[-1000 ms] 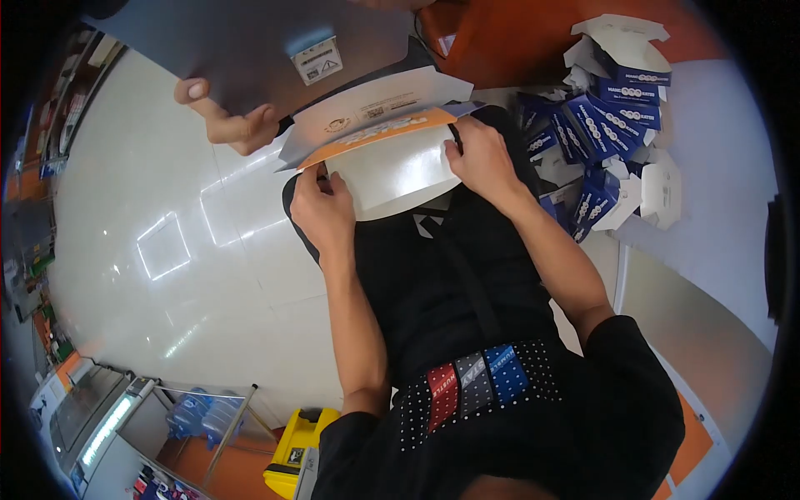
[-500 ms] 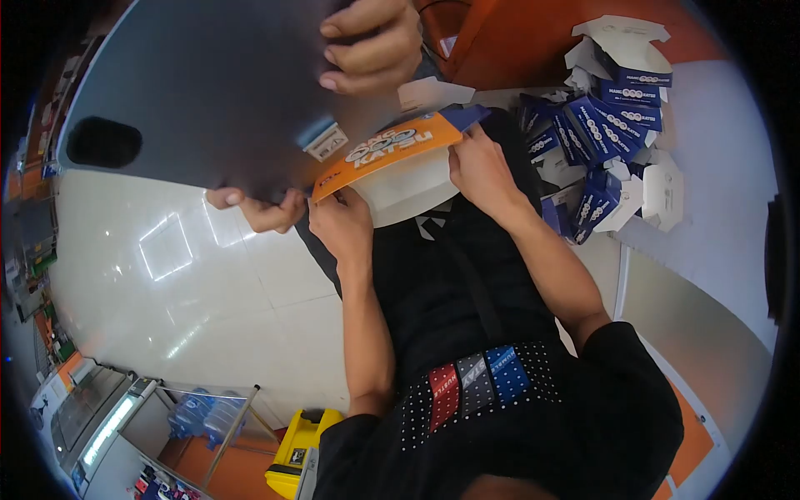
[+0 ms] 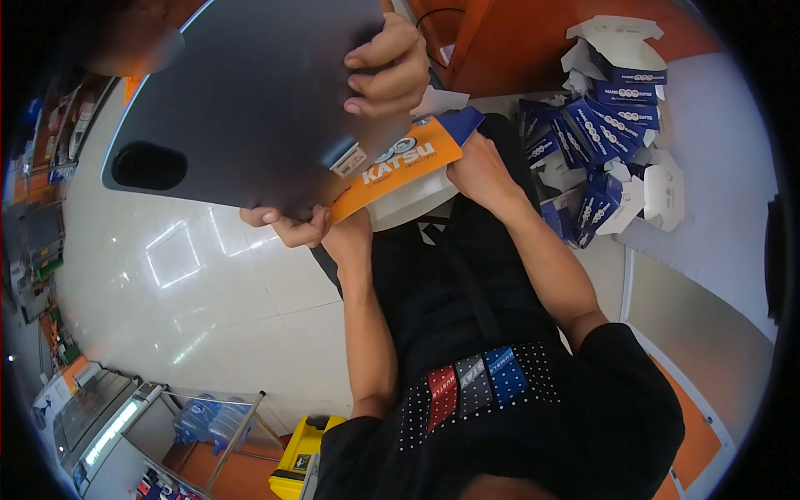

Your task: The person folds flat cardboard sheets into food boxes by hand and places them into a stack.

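Note:
In my lap I hold a folding carton box (image 3: 408, 164), orange with "KATSU" lettering, a blue end and a pale inside. My right hand (image 3: 487, 173) is closed on its right end, fingers partly tucked behind the card. At its left end is my left hand (image 3: 350, 242), whose fingers are hidden by the box and by another person's hand (image 3: 287, 225). A dark tablet (image 3: 250, 108), held in that person's two hands, covers the box's upper left part.
Several blue and white cartons (image 3: 608, 125) lie heaped on a pale table (image 3: 708, 150) to my right. An orange panel (image 3: 517, 50) stands behind. Lower left are a yellow case (image 3: 304, 458), a metal rack (image 3: 237, 425) and water jugs (image 3: 208, 421) on the tiled floor side.
The tablet and the other person's hands have shifted right and slightly down, covering more of the box's lettering. The box's right end has turned, showing more blue. Part of the person appears upper left.

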`<state>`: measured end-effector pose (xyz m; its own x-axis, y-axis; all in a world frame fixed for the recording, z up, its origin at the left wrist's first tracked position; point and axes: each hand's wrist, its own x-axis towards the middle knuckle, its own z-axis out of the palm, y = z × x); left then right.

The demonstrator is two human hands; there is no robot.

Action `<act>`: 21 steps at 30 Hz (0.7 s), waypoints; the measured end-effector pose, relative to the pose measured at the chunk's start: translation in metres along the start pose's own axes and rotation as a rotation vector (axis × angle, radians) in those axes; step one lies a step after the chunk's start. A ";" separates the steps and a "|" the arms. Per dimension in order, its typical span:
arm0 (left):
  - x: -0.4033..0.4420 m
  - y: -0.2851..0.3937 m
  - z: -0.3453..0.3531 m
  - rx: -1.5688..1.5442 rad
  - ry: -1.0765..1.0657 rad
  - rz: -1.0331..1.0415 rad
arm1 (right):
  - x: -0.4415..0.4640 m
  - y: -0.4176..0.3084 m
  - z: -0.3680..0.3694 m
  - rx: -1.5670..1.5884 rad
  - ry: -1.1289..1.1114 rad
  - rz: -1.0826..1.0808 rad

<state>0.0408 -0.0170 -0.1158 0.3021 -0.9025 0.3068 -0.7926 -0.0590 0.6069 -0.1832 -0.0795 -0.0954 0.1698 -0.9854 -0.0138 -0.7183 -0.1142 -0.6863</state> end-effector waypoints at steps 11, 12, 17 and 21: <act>-0.002 0.002 -0.003 0.060 -0.202 -0.114 | -0.003 0.001 -0.002 -0.121 -0.024 0.027; -0.004 0.005 -0.006 0.073 -0.258 -0.148 | -0.007 -0.002 -0.009 -0.147 -0.036 0.046; -0.008 0.108 -0.107 -0.333 -0.527 0.067 | -0.027 0.011 -0.020 -0.207 -0.063 0.079; 0.068 0.168 -0.161 -0.816 -0.167 0.548 | -0.038 0.015 -0.015 -0.122 0.025 0.034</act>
<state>0.0135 -0.0192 0.1250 -0.1246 -0.7698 0.6261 -0.1744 0.6381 0.7499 -0.2102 -0.0458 -0.0942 0.1278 -0.9917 -0.0166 -0.8004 -0.0932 -0.5921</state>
